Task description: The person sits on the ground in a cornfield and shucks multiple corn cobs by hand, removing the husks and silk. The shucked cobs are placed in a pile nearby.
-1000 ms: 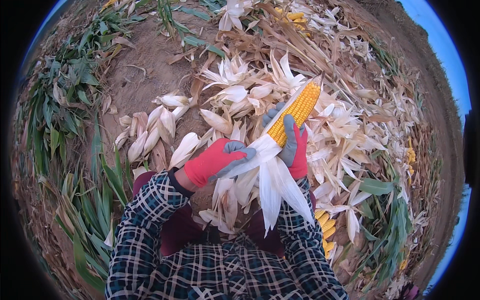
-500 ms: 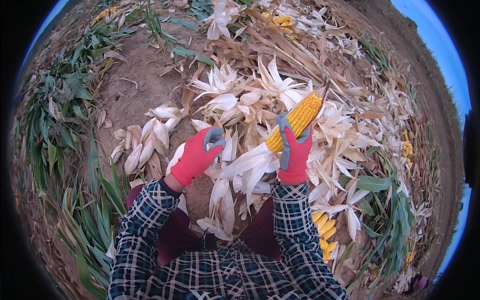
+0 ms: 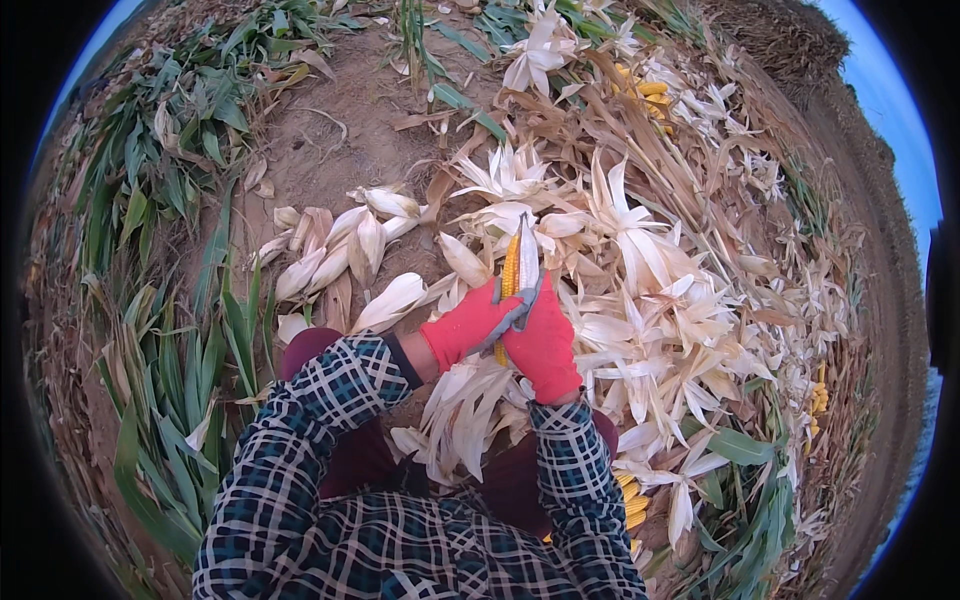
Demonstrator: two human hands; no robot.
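Observation:
An ear of corn [image 3: 511,265] points away from me between my hands, its yellow kernels bare along the left side. A pale strip of husk [image 3: 528,250] covers its right side up to the dark tip. My left hand [image 3: 474,322], in a red glove with grey fingers, is closed across the ear's lower part. Closed on the same part from the right is my right hand [image 3: 543,345], gloved alike; some of its fingers are hidden. Below the hands, loose pale husk leaves [image 3: 468,405] spread over the ground between my knees.
Unhusked ears [image 3: 365,245] lie on the soil at left of centre. Dry husks [image 3: 640,350] cover the right side. Yellow ears [image 3: 632,500] are piled by my right knee, others [image 3: 650,90] far right. Green stalks [image 3: 170,400] stand along the left.
My left hand has moved right onto the ear. My right hand has moved left and nearer, and the ear has turned upright from its rightward tilt. The view has shifted too.

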